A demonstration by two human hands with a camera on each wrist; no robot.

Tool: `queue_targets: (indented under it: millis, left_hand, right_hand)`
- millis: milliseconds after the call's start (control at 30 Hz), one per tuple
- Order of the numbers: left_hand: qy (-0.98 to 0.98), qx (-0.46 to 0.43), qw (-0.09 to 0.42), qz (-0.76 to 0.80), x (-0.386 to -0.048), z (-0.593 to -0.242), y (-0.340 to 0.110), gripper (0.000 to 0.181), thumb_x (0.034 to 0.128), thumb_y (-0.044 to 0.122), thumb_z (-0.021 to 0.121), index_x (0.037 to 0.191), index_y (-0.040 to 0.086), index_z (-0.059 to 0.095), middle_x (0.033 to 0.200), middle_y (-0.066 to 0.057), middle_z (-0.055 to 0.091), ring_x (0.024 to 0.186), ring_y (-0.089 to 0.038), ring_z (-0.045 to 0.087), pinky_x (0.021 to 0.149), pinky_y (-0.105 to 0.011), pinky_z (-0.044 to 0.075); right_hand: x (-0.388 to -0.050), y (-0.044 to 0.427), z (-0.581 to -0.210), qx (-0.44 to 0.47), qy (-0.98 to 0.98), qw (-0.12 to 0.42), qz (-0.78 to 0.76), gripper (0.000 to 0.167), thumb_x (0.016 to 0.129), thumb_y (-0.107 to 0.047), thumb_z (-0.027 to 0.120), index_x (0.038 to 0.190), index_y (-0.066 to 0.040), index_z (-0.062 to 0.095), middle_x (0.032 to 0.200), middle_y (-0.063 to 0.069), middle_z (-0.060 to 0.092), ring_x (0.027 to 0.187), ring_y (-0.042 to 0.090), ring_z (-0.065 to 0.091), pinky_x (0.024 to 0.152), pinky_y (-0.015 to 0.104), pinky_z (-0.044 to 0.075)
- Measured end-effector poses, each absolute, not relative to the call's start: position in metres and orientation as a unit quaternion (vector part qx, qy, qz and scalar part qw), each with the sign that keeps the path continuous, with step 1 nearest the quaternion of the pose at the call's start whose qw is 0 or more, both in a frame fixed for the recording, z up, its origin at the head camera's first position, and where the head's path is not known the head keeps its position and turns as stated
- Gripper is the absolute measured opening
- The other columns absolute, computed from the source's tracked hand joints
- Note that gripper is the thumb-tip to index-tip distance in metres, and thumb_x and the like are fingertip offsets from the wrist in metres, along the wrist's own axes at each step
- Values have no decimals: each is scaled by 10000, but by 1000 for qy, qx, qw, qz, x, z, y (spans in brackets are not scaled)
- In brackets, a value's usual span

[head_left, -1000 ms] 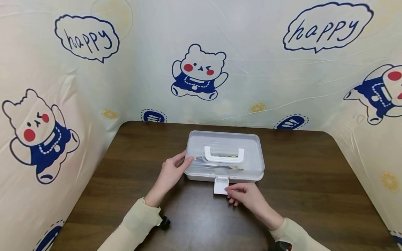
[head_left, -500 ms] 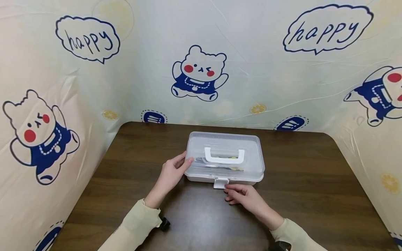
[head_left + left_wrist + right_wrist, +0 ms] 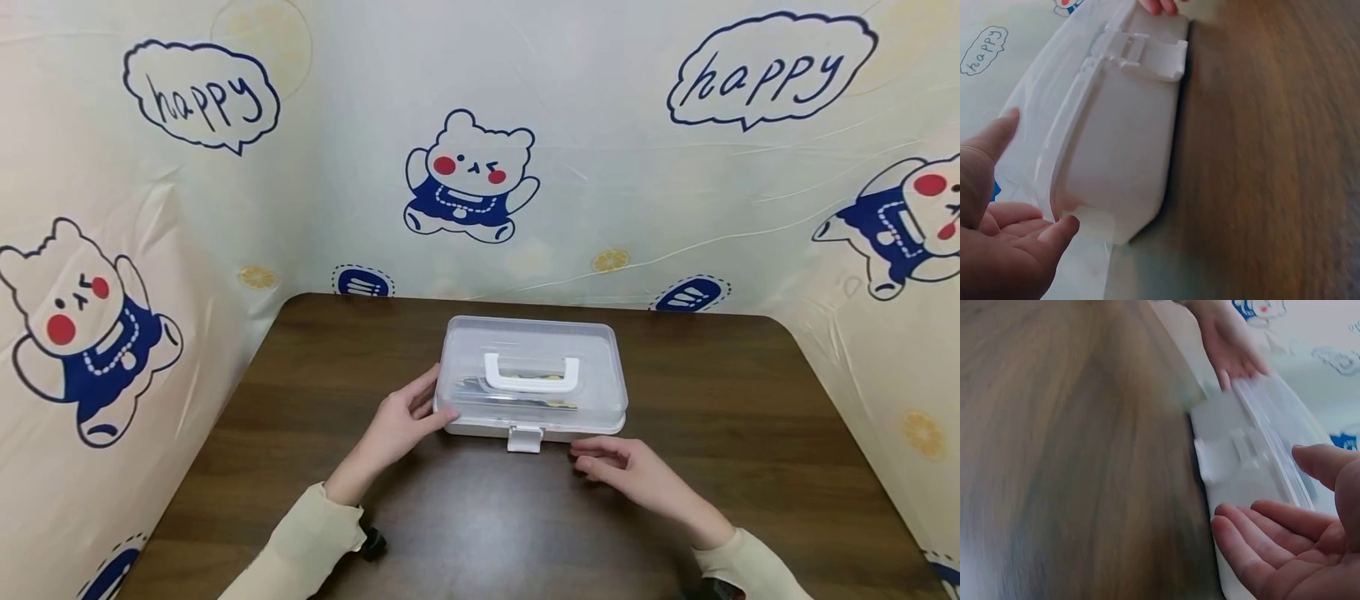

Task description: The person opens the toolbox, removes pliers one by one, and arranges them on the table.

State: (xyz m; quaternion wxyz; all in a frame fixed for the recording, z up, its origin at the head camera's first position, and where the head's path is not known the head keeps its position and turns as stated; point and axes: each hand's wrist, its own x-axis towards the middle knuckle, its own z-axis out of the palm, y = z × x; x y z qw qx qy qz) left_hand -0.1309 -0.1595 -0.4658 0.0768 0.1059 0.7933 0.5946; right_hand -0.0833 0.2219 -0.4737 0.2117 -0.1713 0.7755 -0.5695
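Head view: shows a rectangular plastic box with clear lid and white base (image 3: 540, 343), lid down, on the dark brown wood-grain table (image 3: 480, 533), latch side toward the person, probably for easy reach. White U-shaped plastic handle (image 3: 532, 384) on top; thin items with yellow parts (image 3: 551, 405) visible through lid, type unclear. Left hand (image 3: 396, 427) at front left corner: thumb on lid edge, fingers loosely extended along the end, likely steadying. Right hand (image 3: 637, 475) relaxed and empty, near the front wall, right of the white plastic latch (image 3: 524, 439); likely kept close for work along that edge.

Left wrist view: shows thumb and fingers spread either side of the lid corner, no firm grip apparent; latch flap hanging down the front. Cannot tell hooked from loose.

Right wrist view: blurred. Shows palm open, thumb apart from fingers; cannot tell contact from clearance at the box.

Versus a second ago: right hand off the latch, farther right; left thumb nearer the front corner; latch sticking out less; box unmoved on table.
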Motion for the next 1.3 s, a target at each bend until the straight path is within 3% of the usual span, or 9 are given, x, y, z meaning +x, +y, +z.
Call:
queue_targets:
  millis: [133, 267, 367, 467, 600, 767, 867, 1100, 1300]
  left_hand:
    - [808, 128, 71, 571, -130, -467, -164, 848, 886, 104, 843, 1595, 23, 385, 1623, -183, 402, 1415, -345, 499, 1062, -369, 475]
    - [813, 129, 66, 563, -131, -466, -169, 800, 887, 87, 838, 1577, 49, 435, 1604, -153, 443, 1403, -322, 519, 1065, -356, 480]
    - [815, 130, 67, 561, -132, -466, -171, 779, 889, 87, 836, 1570, 71, 457, 1595, -128, 461, 1399, -297, 527, 1065, -340, 480]
    - [819, 138, 68, 553, -134, -466, -173, 793, 882, 93, 843, 1572, 75, 454, 1603, -121, 452, 1400, -295, 527, 1062, -342, 481]
    - [828, 159, 63, 534, -135, -468, -176, 803, 877, 93, 847, 1574, 68, 449, 1621, -125, 426, 1417, -316, 508, 1062, -365, 482]
    - [833, 179, 60, 520, -136, -468, -177, 794, 873, 82, 846, 1567, 68, 460, 1628, -113, 416, 1441, -312, 478, 1073, -383, 477]
    - [835, 186, 61, 514, -137, -467, -178, 791, 871, 75, 846, 1563, 60, 462, 1627, -114, 417, 1448, -313, 469, 1079, -389, 472]
    - [844, 204, 50, 493, -138, -467, -180, 793, 858, 73, 854, 1553, 55, 473, 1608, -125, 436, 1394, -331, 530, 1067, -409, 485]
    - [849, 212, 39, 482, -137, -468, -183, 769, 867, 121, 849, 1546, 78, 491, 1595, -110, 454, 1367, -331, 560, 1060, -432, 495]
  right_hand:
    - [-87, 246, -466, -150, 824, 159, -523, 285, 1031, -170, 674, 1169, 75, 720, 1004, 178, 776, 843, 239, 762, 730, 362, 635]
    - [-92, 262, -460, -101, 872, 81, -472, 196, 990, -221, 738, 983, -26, 752, 784, 45, 741, 668, 210, 699, 589, 339, 600]
    - [-97, 267, -459, -84, 892, 22, -443, 209, 957, -234, 780, 1075, -64, 748, 891, 52, 762, 747, 198, 715, 629, 291, 595]
    - [-102, 269, -462, -104, 904, -12, -414, 434, 927, -240, 815, 1300, -57, 687, 1166, 139, 754, 924, 246, 749, 765, 327, 624]
    - [-109, 267, -466, -152, 913, -18, -379, 733, 895, -267, 846, 1518, -51, 527, 1458, 202, 600, 1166, 380, 692, 943, 506, 577]
    - [-118, 266, -471, -191, 913, -19, -360, 836, 878, -267, 857, 1586, -98, 446, 1566, 159, 504, 1359, 395, 557, 1044, 563, 495]
    - [-120, 267, -474, -198, 913, -22, -356, 843, 872, -266, 860, 1588, -104, 445, 1570, 151, 502, 1375, 384, 544, 1058, 511, 498]
    - [-119, 269, -479, -210, 912, -55, -348, 829, 850, -235, 873, 1571, -122, 480, 1561, 147, 509, 1381, 370, 534, 1053, 42, 299]
    - [-116, 268, -480, -212, 905, -86, -359, 775, 827, -178, 885, 1525, -145, 550, 1519, 137, 554, 1371, 182, 534, 1035, 26, 325]
